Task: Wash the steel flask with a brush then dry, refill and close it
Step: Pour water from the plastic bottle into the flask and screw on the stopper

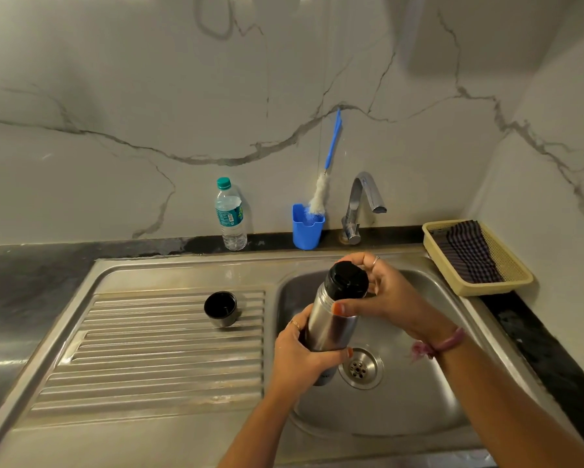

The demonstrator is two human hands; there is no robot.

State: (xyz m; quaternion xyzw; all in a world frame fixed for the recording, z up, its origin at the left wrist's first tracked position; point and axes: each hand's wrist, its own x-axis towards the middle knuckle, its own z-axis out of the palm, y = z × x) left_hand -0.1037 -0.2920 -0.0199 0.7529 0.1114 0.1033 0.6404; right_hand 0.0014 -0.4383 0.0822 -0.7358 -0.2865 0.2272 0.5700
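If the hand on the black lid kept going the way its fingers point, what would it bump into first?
The right hand is already on the stopper, fingers pointing left. Past the flask, it would probably meet the cup on the drainboard, though depth is hard to judge.

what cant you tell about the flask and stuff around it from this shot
Head view only:
- Steel flask: lower body hidden by left hand; contents hidden by black stopper.
- Stopper: right hand covers its far side.
- Water bottle: label too small to read.
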